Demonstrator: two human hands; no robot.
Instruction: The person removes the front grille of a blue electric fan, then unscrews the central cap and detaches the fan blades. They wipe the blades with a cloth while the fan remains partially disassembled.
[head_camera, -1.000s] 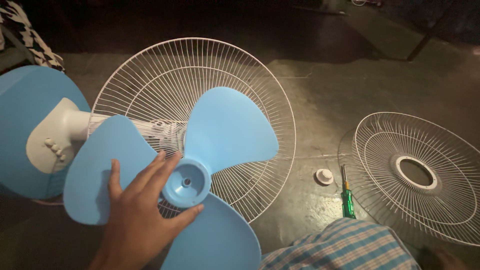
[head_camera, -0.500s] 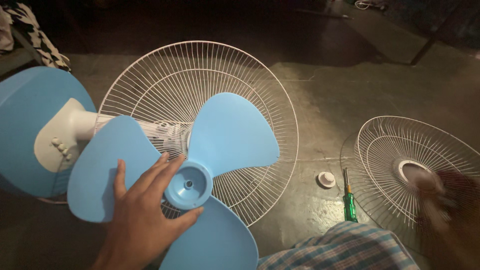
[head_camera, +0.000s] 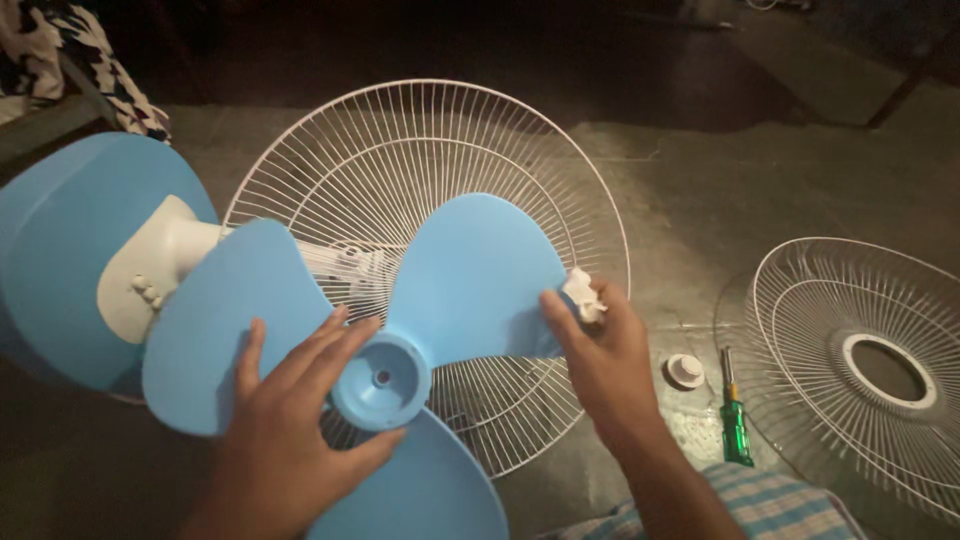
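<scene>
2 wire fan guards (head_camera: 430, 180) (head_camera: 880, 360), 1 blue 3-blade propeller (head_camera: 470, 280), 1 screwdriver (head_camera: 735, 420), 1 white cap (head_camera: 685, 371)

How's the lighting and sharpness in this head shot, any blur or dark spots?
Head view: dim warm light, brightest on the blue fan blade and rear guard; top edge falls into black shadow; left hand and right hand fairly sharp; wide-angle bending toward the edges.

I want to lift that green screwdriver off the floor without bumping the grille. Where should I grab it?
Take the green screwdriver by its thick green handle, coming from above on the left, the white cap side. It lies flat with the handle toward you, and the loose grille crowds its right side.
</scene>
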